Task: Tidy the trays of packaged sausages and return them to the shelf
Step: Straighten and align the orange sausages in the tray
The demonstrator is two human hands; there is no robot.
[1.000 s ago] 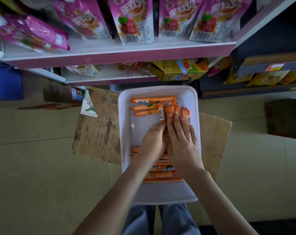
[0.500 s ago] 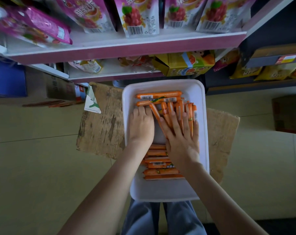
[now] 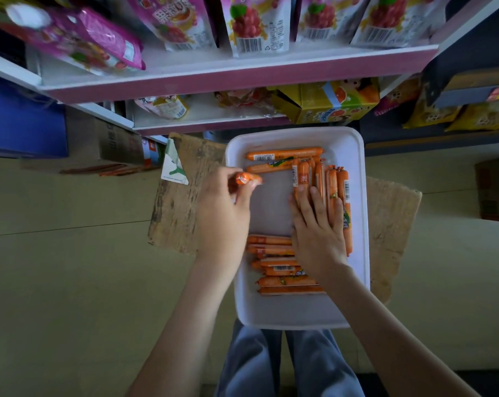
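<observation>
A white tray [image 3: 299, 313] lies on cardboard on the floor below the shelf. Orange packaged sausages fill parts of it: two lie crosswise at the far end [image 3: 282, 154], several stand lengthwise along the right side [image 3: 332, 181], and a crosswise stack [image 3: 274, 265] sits nearer me. My left hand [image 3: 222, 213] hovers over the tray's left rim and pinches one orange sausage [image 3: 246, 178] at its end. My right hand [image 3: 318, 224] lies flat with straight fingers on the lengthwise sausages.
A pink-edged shelf [image 3: 242, 75] with purple snack pouches hangs over the tray's far end; a lower shelf [image 3: 208, 124] holds a yellow box [image 3: 334, 101]. Worn cardboard [image 3: 182, 193] spreads under the tray. My knees [image 3: 285, 365] are at the near rim.
My left hand has lifted off the tray floor, moved left and picked up one sausage. My right hand has slid rightward, gathering the lengthwise sausages against the tray's right side.
</observation>
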